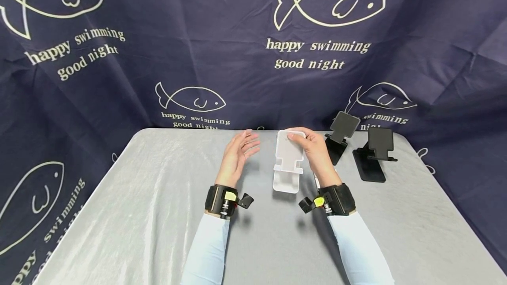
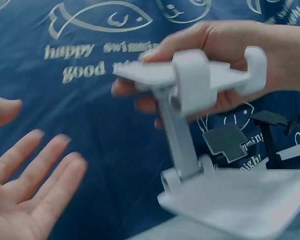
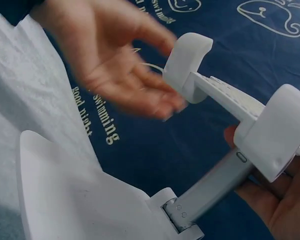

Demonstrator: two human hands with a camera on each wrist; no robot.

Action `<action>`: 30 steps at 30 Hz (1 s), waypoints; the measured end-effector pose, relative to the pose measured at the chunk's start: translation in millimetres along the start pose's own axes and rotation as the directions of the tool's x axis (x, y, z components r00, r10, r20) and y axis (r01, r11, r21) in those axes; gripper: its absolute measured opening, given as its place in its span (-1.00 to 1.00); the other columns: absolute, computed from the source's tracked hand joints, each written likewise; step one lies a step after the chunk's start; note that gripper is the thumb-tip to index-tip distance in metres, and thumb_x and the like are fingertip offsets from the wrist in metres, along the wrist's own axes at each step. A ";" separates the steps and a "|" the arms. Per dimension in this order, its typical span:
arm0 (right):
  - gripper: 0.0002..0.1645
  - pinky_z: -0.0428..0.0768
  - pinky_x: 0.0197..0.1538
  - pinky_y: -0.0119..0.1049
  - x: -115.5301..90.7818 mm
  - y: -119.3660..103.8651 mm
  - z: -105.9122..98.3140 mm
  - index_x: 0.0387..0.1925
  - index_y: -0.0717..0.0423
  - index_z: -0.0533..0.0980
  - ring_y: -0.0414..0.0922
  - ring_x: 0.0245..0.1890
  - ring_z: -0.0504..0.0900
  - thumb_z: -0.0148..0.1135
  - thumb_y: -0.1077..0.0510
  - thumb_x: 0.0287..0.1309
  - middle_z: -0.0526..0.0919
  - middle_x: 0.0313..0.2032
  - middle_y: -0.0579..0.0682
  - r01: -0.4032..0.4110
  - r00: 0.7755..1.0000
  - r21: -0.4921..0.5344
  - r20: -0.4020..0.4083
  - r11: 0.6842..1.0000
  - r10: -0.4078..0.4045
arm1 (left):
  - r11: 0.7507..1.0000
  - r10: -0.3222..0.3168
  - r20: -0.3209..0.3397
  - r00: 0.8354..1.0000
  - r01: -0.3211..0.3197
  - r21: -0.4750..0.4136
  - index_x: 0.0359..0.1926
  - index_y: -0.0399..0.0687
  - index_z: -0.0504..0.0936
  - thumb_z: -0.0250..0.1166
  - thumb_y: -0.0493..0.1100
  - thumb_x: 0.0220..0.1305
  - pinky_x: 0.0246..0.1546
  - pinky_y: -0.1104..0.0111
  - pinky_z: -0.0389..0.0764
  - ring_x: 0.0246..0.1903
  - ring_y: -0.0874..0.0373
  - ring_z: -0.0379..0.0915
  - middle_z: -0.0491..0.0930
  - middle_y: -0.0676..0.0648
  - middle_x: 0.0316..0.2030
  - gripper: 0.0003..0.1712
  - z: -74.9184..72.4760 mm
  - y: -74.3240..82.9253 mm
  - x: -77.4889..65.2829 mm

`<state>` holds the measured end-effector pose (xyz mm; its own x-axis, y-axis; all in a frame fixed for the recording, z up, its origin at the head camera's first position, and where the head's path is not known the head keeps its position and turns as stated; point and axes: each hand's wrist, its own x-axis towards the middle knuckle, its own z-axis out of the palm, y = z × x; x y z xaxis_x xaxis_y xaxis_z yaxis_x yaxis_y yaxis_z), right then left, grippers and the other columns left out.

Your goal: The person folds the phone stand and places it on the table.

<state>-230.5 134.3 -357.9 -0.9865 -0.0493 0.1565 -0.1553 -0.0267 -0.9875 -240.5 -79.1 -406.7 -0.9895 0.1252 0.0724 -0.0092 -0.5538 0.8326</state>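
My right hand [image 1: 314, 147] grips a white phone stand [image 1: 290, 151] by the top of its back plate, thumb on the front and fingers behind. The stand is unfolded: its hinged metal post [image 3: 210, 187] joins the plate to a flat white base [image 3: 80, 195], which hangs lowest. Two curved lips show on the plate's lower edge in the right wrist view. Just left of the stand, my left hand [image 1: 236, 153] is raised with fingers spread, apart from it and holding nothing.
Two black phone stands stand at the back right of the grey-covered table [image 1: 178, 214], one [image 1: 343, 131] behind my right hand and another [image 1: 379, 146] farther right. A white object lies partly hidden under my right wrist. A dark blue printed curtain [image 1: 237, 34] hangs behind the table.
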 end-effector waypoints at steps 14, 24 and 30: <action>-0.85 0.57 -0.44 -0.45 -1.4 -16.4 13.4 -0.23 0.13 0.64 -0.29 -0.52 0.61 0.24 0.27 0.15 0.72 -0.41 -0.22 0.109 0.994 0.067 0.015 0.992 -0.111 | 0.888 -0.420 0.179 0.890 0.444 -0.124 0.44 0.08 0.06 -0.35 0.45 0.31 0.21 0.01 0.33 0.18 -0.05 0.32 0.29 -0.19 0.27 -0.14 33.0 -50.0 -5.2; -0.80 0.56 -0.46 -0.44 -1.7 -15.5 11.5 -0.32 -0.06 0.66 -0.29 -0.51 0.61 0.21 0.29 0.16 0.72 -0.42 -0.20 0.122 0.991 0.088 0.040 0.989 -0.126 | 0.817 -0.458 0.434 0.776 0.560 -0.138 0.27 0.03 0.31 -0.58 0.60 0.18 -0.20 0.09 0.60 -0.23 -0.08 0.60 0.58 -0.17 -0.15 0.02 48.5 -48.5 -13.9; -0.80 0.55 -0.43 -0.44 -1.0 -13.7 12.2 -0.30 -0.07 0.66 -0.30 -0.48 0.60 0.21 0.29 0.17 0.73 -0.38 -0.22 0.117 0.991 0.084 0.054 0.990 -0.122 | 0.840 -0.430 0.403 0.808 0.522 -0.149 -0.05 0.01 0.47 -0.57 0.51 0.27 -0.30 0.13 0.63 -0.48 0.04 0.61 0.63 -0.12 -0.37 -0.09 45.3 -48.7 -15.3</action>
<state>-226.7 122.5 -344.3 -0.9559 -0.0995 0.2762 -0.2645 -0.1162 -0.9574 -218.4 -16.8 -423.4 -0.7370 0.6714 -0.0785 -0.5459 -0.5227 0.6548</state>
